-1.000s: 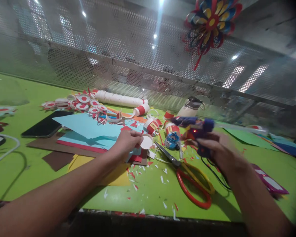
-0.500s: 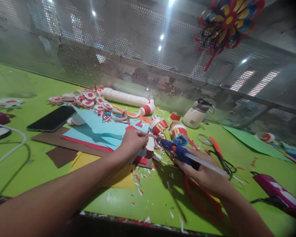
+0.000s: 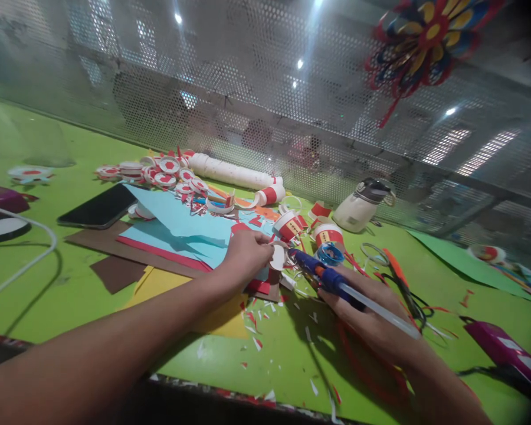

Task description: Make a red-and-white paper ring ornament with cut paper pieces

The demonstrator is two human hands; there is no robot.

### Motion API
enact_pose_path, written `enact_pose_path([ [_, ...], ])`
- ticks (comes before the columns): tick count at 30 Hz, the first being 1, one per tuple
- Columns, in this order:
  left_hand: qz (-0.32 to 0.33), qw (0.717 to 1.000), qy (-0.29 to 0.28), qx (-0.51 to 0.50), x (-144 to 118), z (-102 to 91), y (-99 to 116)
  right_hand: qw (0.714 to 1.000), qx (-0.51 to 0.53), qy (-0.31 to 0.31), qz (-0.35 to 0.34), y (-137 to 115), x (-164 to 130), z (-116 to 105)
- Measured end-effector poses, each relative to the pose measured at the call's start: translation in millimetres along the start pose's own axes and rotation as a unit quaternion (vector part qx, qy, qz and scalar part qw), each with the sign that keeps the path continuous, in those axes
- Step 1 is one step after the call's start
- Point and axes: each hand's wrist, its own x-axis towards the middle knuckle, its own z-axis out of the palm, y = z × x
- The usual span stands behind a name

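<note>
My left hand [image 3: 246, 252] pinches a small white paper disc [image 3: 277, 257] upright over the sheets of blue and red paper [image 3: 177, 227]. My right hand [image 3: 371, 316] grips a blue glue gun [image 3: 323, 274] with a clear glue stick [image 3: 380, 310] poking out of its back. The gun's nozzle points left and touches or nearly touches the disc. Red-handled scissors [image 3: 363, 360] lie mostly hidden under my right hand.
On the green table [image 3: 71, 283]: a black phone [image 3: 100, 208], red-and-white paper discs [image 3: 159, 171], a white tube [image 3: 234, 172], small paper cups [image 3: 330, 235], a white bottle [image 3: 358, 208], orange snips [image 3: 396, 274], a purple tool [image 3: 504, 348], paper scraps, a white cable [image 3: 22, 262]. Perforated metal wall behind.
My right hand has brought the glue gun down from mid-air and tipped it so its nozzle meets the disc in my left hand. The view shifted slightly left.
</note>
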Motion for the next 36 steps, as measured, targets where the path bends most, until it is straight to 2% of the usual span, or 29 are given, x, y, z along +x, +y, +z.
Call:
enact_pose_path([
  [6,-0.001,1.0,0.018,0.009,-0.2,2.1,-0.8,1.0,-0.014,-0.001,0.013,-8.8,1.4,-1.4],
  [21,0.016,1.0,0.016,0.01,0.1,2.2,-3.5,0.999,0.0,0.005,0.043,-11.7,-3.3,-0.6],
  [36,-0.013,1.0,0.009,-0.004,-1.5,3.5,-0.8,0.999,0.008,0.0,0.037,-17.0,-0.5,-2.1],
])
